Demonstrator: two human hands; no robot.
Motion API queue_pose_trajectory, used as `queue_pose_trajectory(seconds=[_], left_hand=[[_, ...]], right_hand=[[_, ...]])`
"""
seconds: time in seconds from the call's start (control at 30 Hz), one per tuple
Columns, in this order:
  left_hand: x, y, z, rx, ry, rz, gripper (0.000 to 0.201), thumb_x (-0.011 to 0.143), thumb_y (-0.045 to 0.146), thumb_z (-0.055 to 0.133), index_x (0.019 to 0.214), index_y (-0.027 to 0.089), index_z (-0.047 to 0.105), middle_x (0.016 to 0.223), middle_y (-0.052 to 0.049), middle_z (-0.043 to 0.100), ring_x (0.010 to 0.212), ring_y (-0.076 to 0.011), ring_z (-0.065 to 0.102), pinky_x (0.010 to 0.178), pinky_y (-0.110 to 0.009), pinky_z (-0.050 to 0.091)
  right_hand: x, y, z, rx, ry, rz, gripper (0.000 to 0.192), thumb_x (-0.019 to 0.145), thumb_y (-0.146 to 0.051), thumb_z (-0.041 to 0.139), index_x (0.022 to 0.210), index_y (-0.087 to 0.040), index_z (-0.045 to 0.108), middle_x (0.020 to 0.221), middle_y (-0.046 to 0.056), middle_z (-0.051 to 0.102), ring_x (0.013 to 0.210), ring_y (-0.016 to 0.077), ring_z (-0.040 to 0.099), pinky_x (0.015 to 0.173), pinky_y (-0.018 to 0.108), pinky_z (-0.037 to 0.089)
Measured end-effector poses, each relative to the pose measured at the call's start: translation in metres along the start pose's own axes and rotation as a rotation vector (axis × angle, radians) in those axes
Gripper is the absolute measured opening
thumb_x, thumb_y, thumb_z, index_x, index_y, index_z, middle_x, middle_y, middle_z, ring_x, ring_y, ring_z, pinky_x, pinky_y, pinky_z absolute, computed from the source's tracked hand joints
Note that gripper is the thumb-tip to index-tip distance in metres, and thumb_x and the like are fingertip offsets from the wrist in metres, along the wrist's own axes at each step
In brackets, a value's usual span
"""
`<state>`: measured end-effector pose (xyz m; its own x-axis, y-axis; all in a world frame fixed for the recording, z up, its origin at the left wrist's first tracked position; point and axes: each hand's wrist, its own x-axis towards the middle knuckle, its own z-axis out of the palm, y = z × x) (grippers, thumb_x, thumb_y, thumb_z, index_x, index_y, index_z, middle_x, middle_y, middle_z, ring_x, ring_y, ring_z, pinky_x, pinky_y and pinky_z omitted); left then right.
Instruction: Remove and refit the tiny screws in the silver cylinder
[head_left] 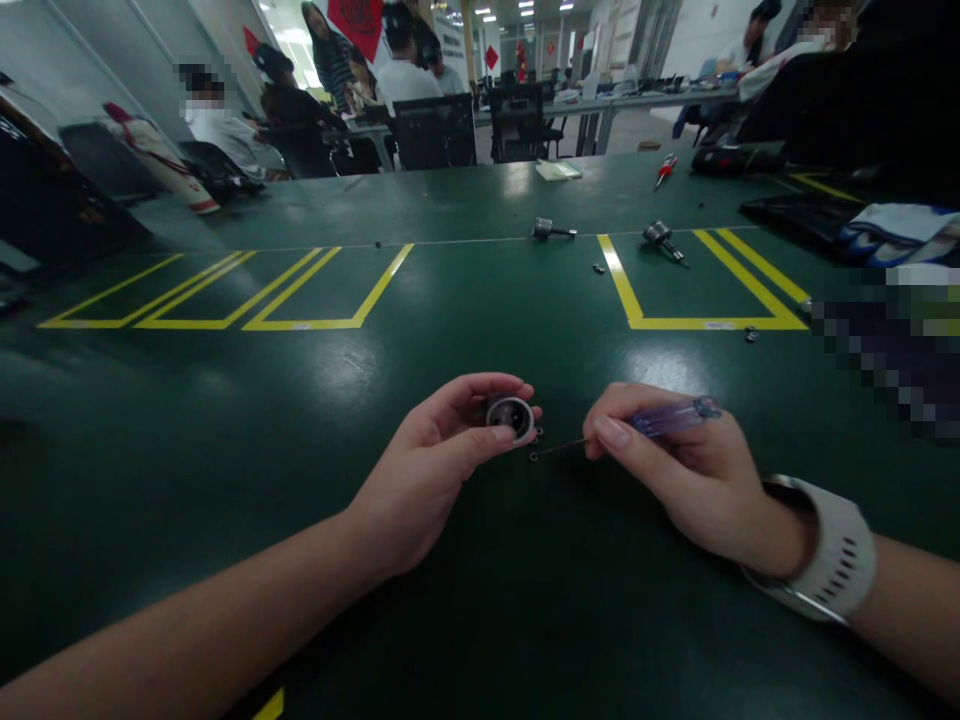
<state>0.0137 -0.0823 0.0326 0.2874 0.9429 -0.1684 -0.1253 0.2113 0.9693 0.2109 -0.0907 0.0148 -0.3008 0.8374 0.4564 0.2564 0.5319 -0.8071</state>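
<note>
My left hand [442,455] grips a small round metal part [511,416] between thumb and fingers, just above the dark green table [300,420]. My right hand [675,465] holds a screwdriver with a clear purple handle [670,417]; its thin shaft points left and its tip rests by a tiny dark ring [534,456] on the table, just below the round part. A white watch [829,555] sits on my right wrist.
Two metal cylindrical parts [551,230] [661,238] and small screws [598,268] lie farther back near yellow tape outlines [705,322]. A red-handled screwdriver [664,168], a notepad [558,170] and gloves [900,230] lie beyond. People sit at desks behind.
</note>
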Motion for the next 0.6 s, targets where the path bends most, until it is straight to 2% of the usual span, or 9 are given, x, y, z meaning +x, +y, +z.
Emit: queue_pose_trajectory(seconds=[0.2, 0.43, 0.6], left_hand=[[0.001, 0.002, -0.001, 0.006, 0.033, -0.042, 0.030, 0.068, 0.008, 0.059, 0.096, 0.021, 0.063, 0.109, -0.005, 0.067, 0.103, -0.0238, 0.062, 0.093, -0.042, 0.049], [0.000, 0.001, -0.005, 0.077, 0.068, -0.025, 0.030, 0.068, 0.009, 0.059, 0.094, 0.022, 0.064, 0.108, -0.005, 0.067, 0.102, -0.0243, 0.061, 0.091, -0.044, 0.049], [0.001, 0.000, -0.005, 0.087, 0.081, 0.001, 0.030, 0.071, 0.010, 0.060, 0.098, 0.022, 0.065, 0.107, -0.004, 0.067, 0.102, -0.0225, 0.061, 0.094, -0.042, 0.046]], right_hand=[[0.001, -0.002, 0.001, -0.074, -0.027, 0.003, 0.015, 0.086, -0.018, 0.051, 0.074, -0.018, 0.059, 0.064, -0.001, 0.057, 0.057, 0.0110, 0.055, 0.053, 0.023, 0.044], [0.001, -0.010, 0.002, -0.235, 0.061, 0.070, 0.023, 0.088, -0.022, 0.049, 0.066, -0.019, 0.056, 0.055, -0.001, 0.056, 0.049, 0.0113, 0.053, 0.044, 0.024, 0.039], [-0.001, -0.011, 0.006, -0.249, 0.035, -0.002, 0.017, 0.087, -0.019, 0.050, 0.072, -0.019, 0.058, 0.062, 0.000, 0.059, 0.055, 0.0116, 0.055, 0.051, 0.025, 0.042]])
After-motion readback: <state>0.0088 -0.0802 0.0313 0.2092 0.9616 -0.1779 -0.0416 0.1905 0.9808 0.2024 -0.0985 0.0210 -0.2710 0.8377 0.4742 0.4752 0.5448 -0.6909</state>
